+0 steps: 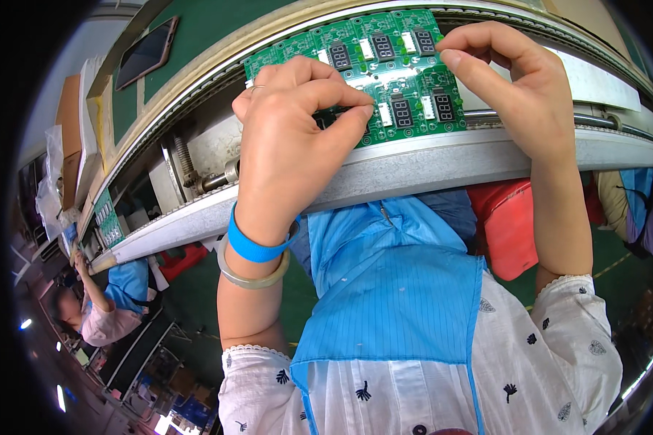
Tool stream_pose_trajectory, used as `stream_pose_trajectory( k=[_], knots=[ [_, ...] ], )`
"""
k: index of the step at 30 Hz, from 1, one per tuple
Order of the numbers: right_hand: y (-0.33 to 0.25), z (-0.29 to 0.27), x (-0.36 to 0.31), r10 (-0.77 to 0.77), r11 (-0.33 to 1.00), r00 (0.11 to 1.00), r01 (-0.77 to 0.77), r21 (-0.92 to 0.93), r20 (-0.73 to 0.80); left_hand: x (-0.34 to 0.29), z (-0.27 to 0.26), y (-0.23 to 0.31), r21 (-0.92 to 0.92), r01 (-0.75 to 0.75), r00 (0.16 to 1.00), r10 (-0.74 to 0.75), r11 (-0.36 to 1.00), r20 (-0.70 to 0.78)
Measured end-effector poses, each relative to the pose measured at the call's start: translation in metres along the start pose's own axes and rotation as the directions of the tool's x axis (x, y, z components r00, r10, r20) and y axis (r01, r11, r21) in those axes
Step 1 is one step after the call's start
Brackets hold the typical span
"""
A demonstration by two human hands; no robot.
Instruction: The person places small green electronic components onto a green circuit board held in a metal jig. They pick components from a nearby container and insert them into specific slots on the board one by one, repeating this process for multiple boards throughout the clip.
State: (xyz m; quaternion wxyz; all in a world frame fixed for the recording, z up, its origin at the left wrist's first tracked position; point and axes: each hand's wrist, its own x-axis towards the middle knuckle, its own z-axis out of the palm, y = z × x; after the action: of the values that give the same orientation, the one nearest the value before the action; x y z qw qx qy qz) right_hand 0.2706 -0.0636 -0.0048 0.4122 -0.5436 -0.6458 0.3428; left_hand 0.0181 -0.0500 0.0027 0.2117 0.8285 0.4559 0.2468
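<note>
A green circuit board panel (395, 81) spans the rails of a conveyor line in front of me. It carries black two-digit displays (401, 112), white connectors (385, 114) and small green LEDs (460, 106). My left hand (286, 127) reaches over the panel's left part and covers some of it. Its thumb and forefinger are pressed together just above the board; whatever is between them is hidden. At the panel's upper right edge, beside a display, my right hand (519, 90) has thumb and forefinger closed in a pinch. What its fingertips hold is too small to make out.
A silver rail (421, 161) runs between my body and the panel. Beyond the line at the left lies a phone (146, 52). Farther down the line are another green board (109, 217) and a co-worker (109, 308). A red seat (504, 228) stands below the rail.
</note>
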Motion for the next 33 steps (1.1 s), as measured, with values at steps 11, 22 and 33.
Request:
stream_pose_trajectory(
  k=[11, 22, 33],
  knots=[
    [0.003, -0.002, -0.001, -0.009, 1.0, 1.0, 0.009, 0.023, -0.004, 0.001, 0.001, 0.008, 0.042, -0.006, 1.0, 0.006, 0.999, -0.002],
    [-0.01, 0.004, 0.0, -0.025, 1.0, 0.999, 0.025, 0.015, -0.045, 0.003, -0.001, 0.008, 0.038, 0.013, 0.999, -0.015, 0.999, 0.04],
    [-0.015, 0.008, -0.001, -0.005, 0.998, 0.996, 0.011, 0.067, -0.089, 0.002, 0.004, 0.004, 0.002, 0.016, 1.0, -0.016, 1.0, 0.007]
  ],
)
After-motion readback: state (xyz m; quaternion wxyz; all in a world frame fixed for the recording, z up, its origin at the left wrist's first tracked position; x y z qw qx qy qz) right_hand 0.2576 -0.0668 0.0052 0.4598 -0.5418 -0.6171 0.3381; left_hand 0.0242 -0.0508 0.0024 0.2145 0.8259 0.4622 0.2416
